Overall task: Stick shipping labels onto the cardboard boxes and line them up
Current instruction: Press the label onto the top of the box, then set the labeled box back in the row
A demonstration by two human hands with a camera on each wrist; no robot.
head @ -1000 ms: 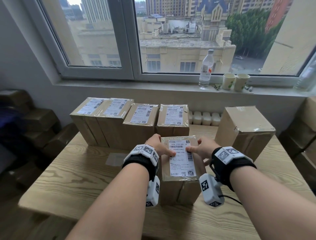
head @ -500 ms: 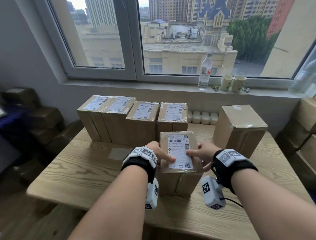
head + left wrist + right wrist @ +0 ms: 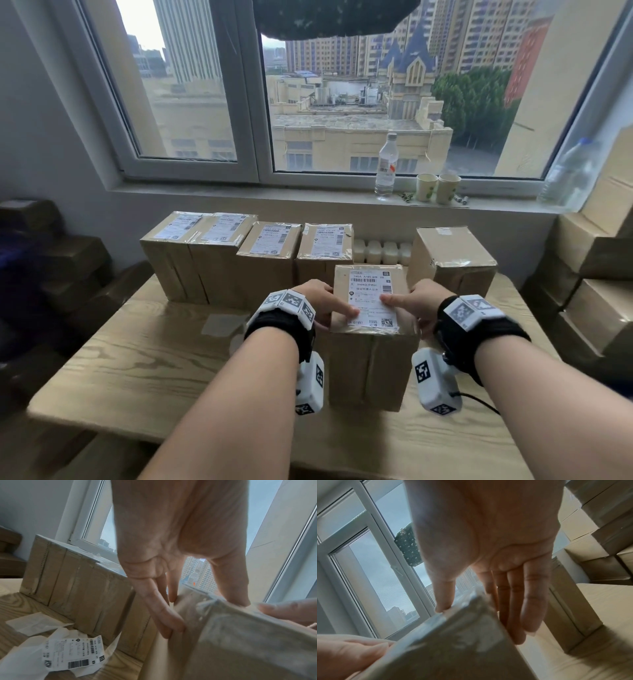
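1. Four labelled boxes stand in a row at the table's back.
2. Left hand clasps the front box; thumb on its white label.
3. Right hand clasps its other side.
4. A bare box stands rightmost.

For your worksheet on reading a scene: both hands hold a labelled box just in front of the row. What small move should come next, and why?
Probably slide the held box back into the gap beside the fourth labelled box. Its shipping label is already on, the left hand and right hand grip its sides, and the row ends there, short of the unlabelled box.
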